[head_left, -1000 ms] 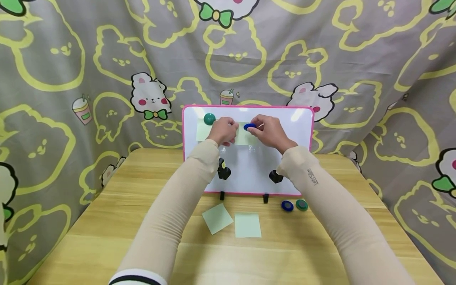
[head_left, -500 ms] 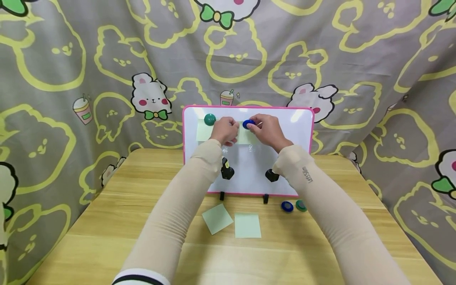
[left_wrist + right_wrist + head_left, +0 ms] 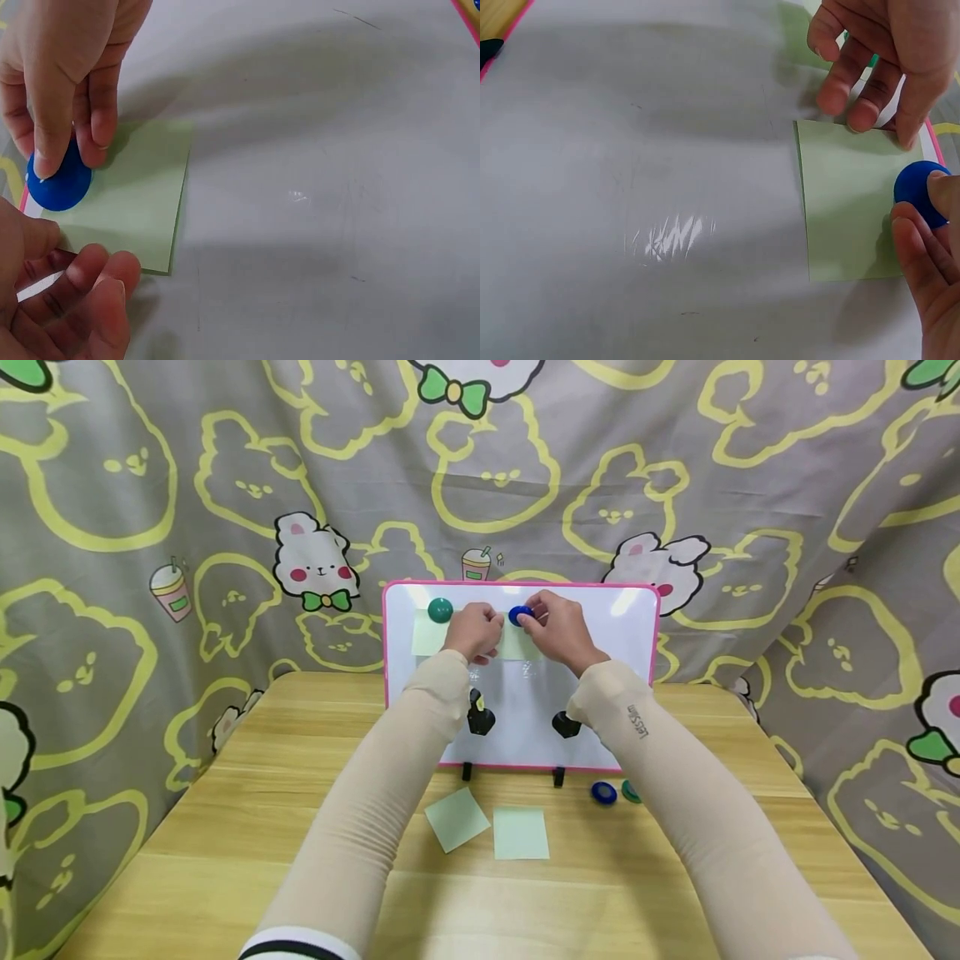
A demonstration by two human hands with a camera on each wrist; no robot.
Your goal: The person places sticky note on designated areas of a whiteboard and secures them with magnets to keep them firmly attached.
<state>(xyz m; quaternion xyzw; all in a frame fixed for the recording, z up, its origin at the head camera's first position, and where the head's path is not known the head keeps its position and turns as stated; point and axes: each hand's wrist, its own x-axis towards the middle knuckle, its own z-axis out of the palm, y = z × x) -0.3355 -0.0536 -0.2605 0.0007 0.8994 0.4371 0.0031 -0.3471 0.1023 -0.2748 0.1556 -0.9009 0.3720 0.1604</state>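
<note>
One round blue magnet (image 3: pixel 521 616), in the head view, is pinched by the right hand (image 3: pixel 559 628) at the pink-framed whiteboard (image 3: pixel 525 722). Left wrist view: the left hand (image 3: pixel 71 296) seemingly pinches the square pale-green paper note (image 3: pixel 142 202). Right wrist view: the magnet overlaps the note; the step looks like pinning, next calling for firm pressure.

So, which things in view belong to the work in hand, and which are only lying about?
In the work:
left hand
right hand, holding upper blue magnet
note by both hands
whiteboard
probably upper green magnet, left note

Lying about, perhaps as spares:
lower blue magnet
lower green magnet, partly hidden
tilted note
straight note
</note>
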